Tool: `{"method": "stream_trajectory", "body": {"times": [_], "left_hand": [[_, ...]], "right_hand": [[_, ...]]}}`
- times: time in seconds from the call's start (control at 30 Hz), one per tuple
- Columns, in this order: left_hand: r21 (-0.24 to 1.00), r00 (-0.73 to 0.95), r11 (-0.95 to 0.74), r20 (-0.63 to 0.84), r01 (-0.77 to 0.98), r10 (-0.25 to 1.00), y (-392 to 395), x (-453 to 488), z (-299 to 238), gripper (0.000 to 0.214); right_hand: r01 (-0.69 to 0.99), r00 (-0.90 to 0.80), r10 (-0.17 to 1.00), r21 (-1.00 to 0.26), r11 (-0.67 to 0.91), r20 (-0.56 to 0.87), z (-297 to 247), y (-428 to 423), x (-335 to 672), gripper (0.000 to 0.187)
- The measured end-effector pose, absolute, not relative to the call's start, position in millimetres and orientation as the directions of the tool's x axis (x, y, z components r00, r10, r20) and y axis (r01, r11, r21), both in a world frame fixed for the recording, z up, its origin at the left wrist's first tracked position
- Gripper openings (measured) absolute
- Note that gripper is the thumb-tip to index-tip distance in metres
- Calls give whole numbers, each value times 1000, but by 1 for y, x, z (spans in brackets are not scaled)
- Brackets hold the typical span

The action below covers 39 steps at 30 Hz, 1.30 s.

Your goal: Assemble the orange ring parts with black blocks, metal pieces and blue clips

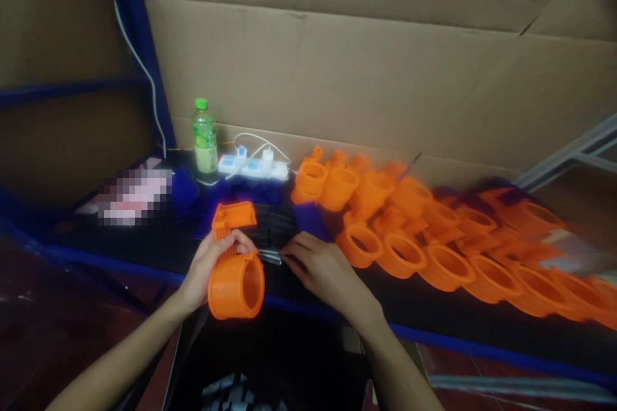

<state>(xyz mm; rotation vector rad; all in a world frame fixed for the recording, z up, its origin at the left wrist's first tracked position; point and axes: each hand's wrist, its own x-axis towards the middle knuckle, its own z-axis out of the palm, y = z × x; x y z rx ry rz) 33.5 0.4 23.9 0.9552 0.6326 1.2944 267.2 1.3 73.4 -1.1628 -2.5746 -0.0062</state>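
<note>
Left hand (205, 268) closed round stem of one orange part (227, 289); right hand (319, 263) at silvery strip (270, 257), cannot tell if pinching. Black tabletop (144, 244) under grip. Right of grip: at least twelve orange pieces (339, 191), blurred. Beyond: one power strip (279, 171), one bottle (205, 141), cardboard wall (337, 77).

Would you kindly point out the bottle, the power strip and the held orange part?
Bottle (205, 137): head view, its label.
Power strip (254, 168): head view, top's middle.
Held orange part (228, 286): head view, ring's outer wall.

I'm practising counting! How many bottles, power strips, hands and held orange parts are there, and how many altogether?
Bottle: 1
Power strip: 1
Left hand and right hand: 2
Held orange part: 1
Total: 5
</note>
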Motion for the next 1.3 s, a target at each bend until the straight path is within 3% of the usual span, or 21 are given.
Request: {"method": "stream_trajectory", "body": {"times": [0.27, 0.5, 0.7, 0.97, 1.3], "left_hand": [[862, 201, -2, 121, -508, 972, -1, 34, 25, 29], [881, 262, 30, 107, -472, 959, 3, 32, 20, 38], [936, 378, 1, 141, -351, 915, 2, 31, 19, 45], [962, 398, -54, 161, -268, 903, 0, 31, 21, 48], [965, 343, -76, 162, -250, 925, -3, 35, 20, 32]], "right_hand": [[729, -568, 759, -234, 644, 319, 74, 2, 269, 16], [575, -292, 835, -612, 542, 465, 90, -1, 281, 15], [389, -164, 924, -838, 382, 345, 99, -8, 284, 22], [351, -173, 946, -880, 319, 274, 94, -5, 279, 20], [416, -203, 945, -851, 320, 256, 98, -11, 275, 20]]}}
